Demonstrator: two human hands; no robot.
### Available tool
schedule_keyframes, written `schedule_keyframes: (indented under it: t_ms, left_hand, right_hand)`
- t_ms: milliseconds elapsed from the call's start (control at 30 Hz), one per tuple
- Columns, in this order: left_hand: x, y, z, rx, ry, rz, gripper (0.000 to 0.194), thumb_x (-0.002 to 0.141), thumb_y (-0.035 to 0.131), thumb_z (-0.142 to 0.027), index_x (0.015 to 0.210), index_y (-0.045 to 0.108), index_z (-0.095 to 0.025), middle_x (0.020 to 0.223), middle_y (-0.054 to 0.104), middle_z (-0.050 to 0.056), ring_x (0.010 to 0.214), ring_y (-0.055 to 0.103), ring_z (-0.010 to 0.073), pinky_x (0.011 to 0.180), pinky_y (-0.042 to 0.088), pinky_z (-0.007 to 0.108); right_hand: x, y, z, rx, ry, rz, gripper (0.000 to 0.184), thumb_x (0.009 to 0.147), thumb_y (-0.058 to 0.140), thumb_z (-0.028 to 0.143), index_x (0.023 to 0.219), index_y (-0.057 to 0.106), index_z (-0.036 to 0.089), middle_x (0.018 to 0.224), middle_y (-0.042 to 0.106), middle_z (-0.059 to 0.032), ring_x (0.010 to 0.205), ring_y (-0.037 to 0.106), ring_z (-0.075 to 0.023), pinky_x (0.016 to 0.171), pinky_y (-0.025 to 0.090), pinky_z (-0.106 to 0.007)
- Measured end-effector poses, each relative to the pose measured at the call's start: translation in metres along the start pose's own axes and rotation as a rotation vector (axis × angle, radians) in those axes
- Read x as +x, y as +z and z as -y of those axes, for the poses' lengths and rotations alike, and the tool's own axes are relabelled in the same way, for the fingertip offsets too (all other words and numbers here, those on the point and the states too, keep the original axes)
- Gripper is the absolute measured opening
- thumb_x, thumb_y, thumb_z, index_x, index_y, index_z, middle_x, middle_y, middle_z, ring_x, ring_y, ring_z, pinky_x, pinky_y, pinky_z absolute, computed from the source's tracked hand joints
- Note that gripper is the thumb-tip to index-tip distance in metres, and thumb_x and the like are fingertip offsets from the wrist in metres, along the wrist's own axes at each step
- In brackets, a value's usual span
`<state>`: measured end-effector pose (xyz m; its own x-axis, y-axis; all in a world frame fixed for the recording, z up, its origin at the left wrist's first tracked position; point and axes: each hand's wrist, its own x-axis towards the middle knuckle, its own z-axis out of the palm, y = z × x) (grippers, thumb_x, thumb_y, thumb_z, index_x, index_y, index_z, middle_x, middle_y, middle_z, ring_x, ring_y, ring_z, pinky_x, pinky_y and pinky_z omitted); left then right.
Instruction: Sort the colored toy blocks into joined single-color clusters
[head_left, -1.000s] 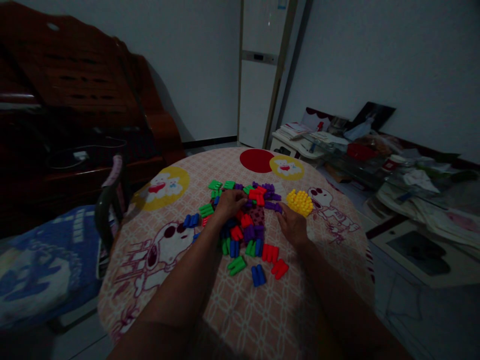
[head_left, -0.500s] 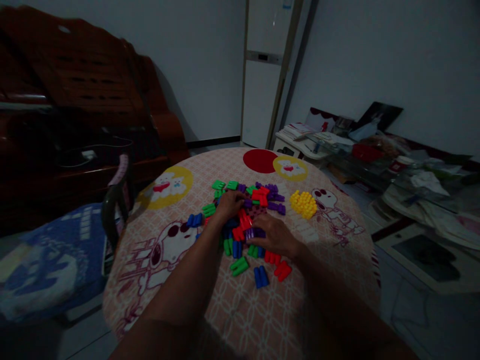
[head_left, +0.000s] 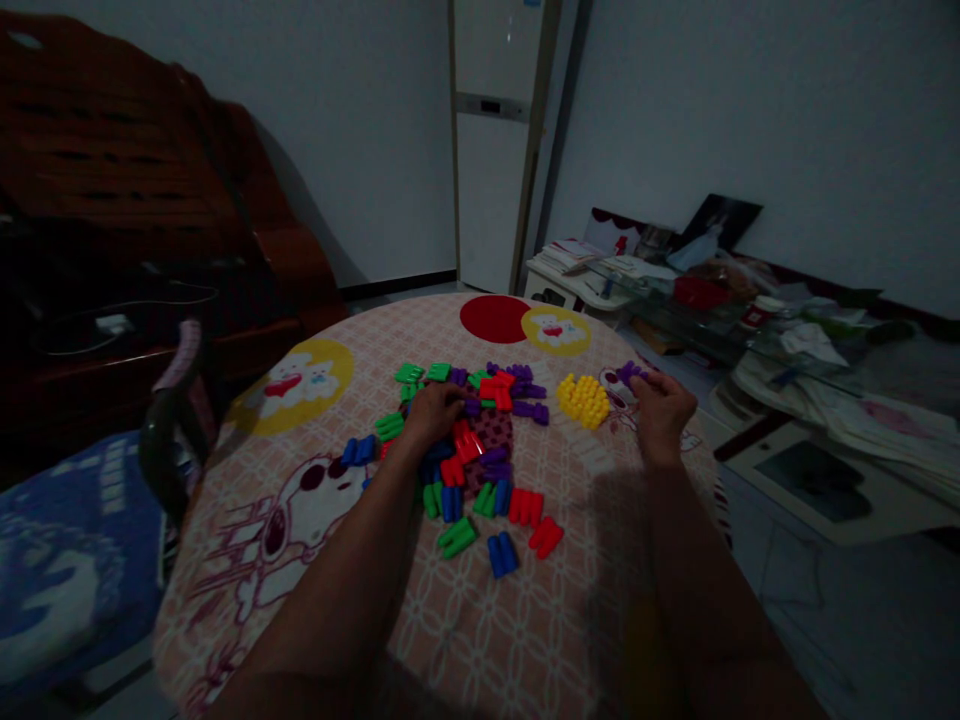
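Right, round table wears a patterned tablecloth (head_left: 510, 620); wooden bench (head_left: 135, 170) left, tall white appliance (head_left: 491, 200) behind, cluttered low stand (head_left: 892, 515) right. Right hand (head_left: 665, 410) pinches purple toy block (head_left: 630, 372) beyond the yellow cluster (head_left: 583, 401). Left hand (head_left: 435, 412) at block pile (head_left: 468, 441) mid-table; can't tell its grip.

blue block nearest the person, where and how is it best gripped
Probably pinch the blue block across its two long sides, reaching from the near side and above: it lies flat on the tablecloth, bare cloth separating it from the green block and the red block.
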<state>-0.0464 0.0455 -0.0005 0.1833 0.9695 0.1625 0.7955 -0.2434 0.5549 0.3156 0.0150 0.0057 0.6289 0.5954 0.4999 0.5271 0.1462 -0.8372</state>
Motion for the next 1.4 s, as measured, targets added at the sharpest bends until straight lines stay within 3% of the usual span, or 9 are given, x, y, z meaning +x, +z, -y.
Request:
schedule_keyframes:
  t_ms: [233,400,533,700,833,900,1000,1200,1400]
  left_hand:
    - [-0.001,-0.002,-0.002,-0.003,0.009,-0.009,0.028,0.081,0.061,-0.017,0.102,0.079,-0.022,0.103,0.078,0.005,0.096,0.070,0.0234,0.087,0.051,0.030]
    - [-0.001,-0.002,-0.002,0.005,-0.003,0.000,0.029,0.082,0.061,-0.016,0.104,0.078,-0.021,0.104,0.078,0.004,0.097,0.070,0.0228,0.087,0.051,0.030]
    - [0.000,-0.002,-0.001,0.004,-0.028,0.009,0.029,0.083,0.062,-0.016,0.107,0.077,-0.020,0.106,0.077,0.005,0.098,0.069,0.0222,0.088,0.051,0.030]
    - [0.000,-0.002,-0.002,0.030,-0.021,0.014,0.029,0.083,0.062,-0.018,0.108,0.077,-0.020,0.108,0.077,0.006,0.099,0.069,0.0229,0.090,0.051,0.032]
    - [0.000,-0.002,-0.002,0.031,-0.013,0.017,0.030,0.082,0.061,-0.017,0.107,0.078,-0.021,0.108,0.077,0.004,0.101,0.069,0.0226,0.090,0.052,0.031]
    - [0.000,-0.002,-0.002,0.029,-0.013,0.014,0.031,0.082,0.061,-0.016,0.107,0.078,-0.021,0.109,0.077,0.005,0.101,0.069,0.0228,0.091,0.051,0.031]
    - [0.001,-0.002,-0.001,0.031,-0.012,0.022,0.032,0.082,0.061,-0.018,0.109,0.078,-0.020,0.107,0.077,0.006,0.099,0.069,0.0230,0.092,0.051,0.032]
    - [0.002,0.000,0.001,0.013,-0.007,0.004,0.031,0.081,0.061,-0.018,0.107,0.078,-0.020,0.105,0.077,0.006,0.096,0.070,0.0236,0.089,0.052,0.032]
    - [0.001,-0.001,0.002,0.005,-0.019,0.014,0.032,0.081,0.060,-0.017,0.108,0.078,-0.019,0.105,0.077,0.007,0.095,0.070,0.0238,0.087,0.053,0.033]
  right_hand:
    - [0.011,-0.010,-0.048,-0.363,0.076,-0.014,0.020,0.064,0.073,0.035,0.069,0.071,0.015,0.063,0.068,-0.0063,0.063,0.061,-0.0210,0.066,0.048,-0.034]
    - [0.008,-0.007,-0.040,-0.482,0.006,-0.021,0.023,0.068,0.068,0.034,0.080,0.072,0.014,0.080,0.072,-0.0125,0.075,0.064,-0.0246,0.074,0.048,-0.037]
    - [-0.012,0.005,-0.017,-0.364,-0.215,-0.044,0.027,0.079,0.055,0.030,0.095,0.071,0.014,0.092,0.071,-0.0123,0.083,0.063,-0.0237,0.081,0.049,-0.038]
    - [-0.060,0.045,0.023,-0.183,-0.539,0.358,0.034,0.093,0.047,0.030,0.116,0.068,0.017,0.113,0.069,-0.0134,0.108,0.062,-0.0252,0.099,0.047,-0.043]
    - [-0.083,0.075,0.037,-0.224,-0.627,0.629,0.052,0.095,0.049,0.030,0.145,0.049,0.018,0.153,0.043,-0.0156,0.139,0.041,-0.0291,0.112,0.038,-0.048]
    - [-0.085,0.084,0.036,-0.283,-0.662,0.765,0.056,0.094,0.051,0.030,0.149,0.044,0.020,0.160,0.032,-0.0147,0.141,0.039,-0.0314,0.112,0.037,-0.051]
    - [-0.082,0.093,0.030,-0.312,-0.721,0.876,0.049,0.095,0.049,0.026,0.144,0.051,0.021,0.156,0.039,-0.0151,0.134,0.046,-0.0312,0.109,0.039,-0.052]
    - [-0.078,0.099,0.025,-0.138,-0.723,0.786,0.039,0.089,0.044,0.010,0.119,0.068,0.021,0.130,0.061,-0.0108,0.118,0.055,-0.0245,0.105,0.045,-0.045]
    - [-0.061,0.079,0.044,-0.101,-0.703,0.470,0.035,0.087,0.045,0.007,0.108,0.071,0.018,0.110,0.066,-0.0124,0.106,0.057,-0.0252,0.097,0.048,-0.042]
